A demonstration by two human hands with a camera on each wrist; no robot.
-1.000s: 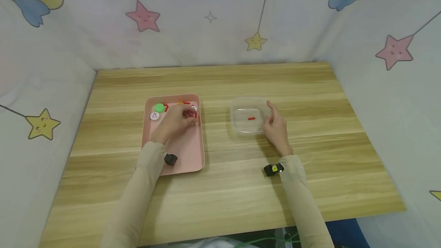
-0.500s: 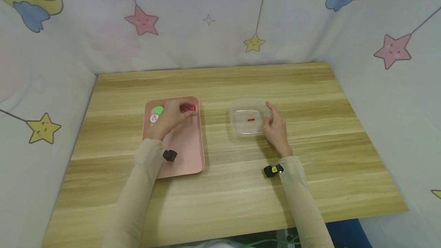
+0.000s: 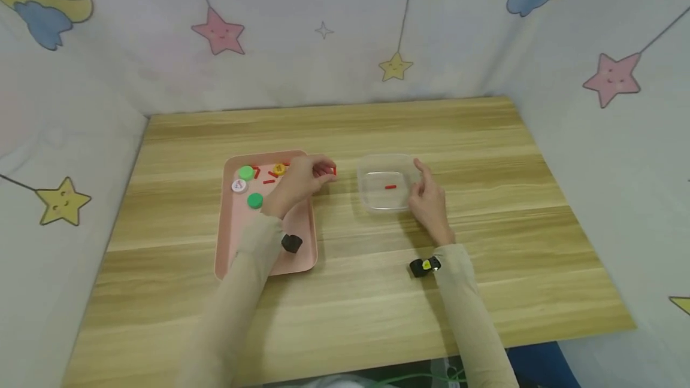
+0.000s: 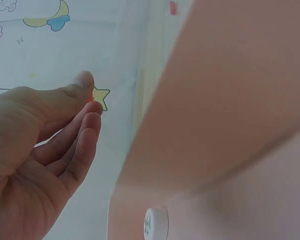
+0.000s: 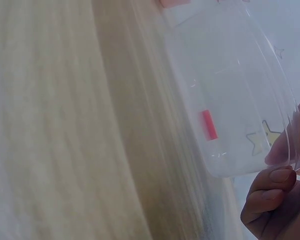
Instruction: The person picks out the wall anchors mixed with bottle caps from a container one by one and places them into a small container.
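Observation:
My left hand (image 3: 303, 181) is over the right edge of the pink tray (image 3: 245, 238), pinching a small red stick (image 3: 334, 171) between thumb and fingertips. Only a sliver of that stick shows in the left wrist view. To its right stands a clear plastic container (image 3: 372, 201) with one red stick (image 3: 390, 187) lying inside. My right hand (image 3: 429, 201) grips the container's right wall. In the right wrist view the thumb is inside the clear wall (image 5: 285, 100) and curled fingers (image 5: 270, 192) are outside.
The tray holds several red sticks (image 3: 269, 182), green discs (image 3: 255, 200), a white disc (image 3: 239, 186) and a yellow disc (image 3: 279, 169). My left forearm and hand cover part of it. A patterned curtain (image 3: 302, 76) hangs behind the wooden table (image 3: 377, 304).
My left hand has moved right, from over the tray's upper right corner to past its edge, carrying the red stick. My right hand and the container stay in place.

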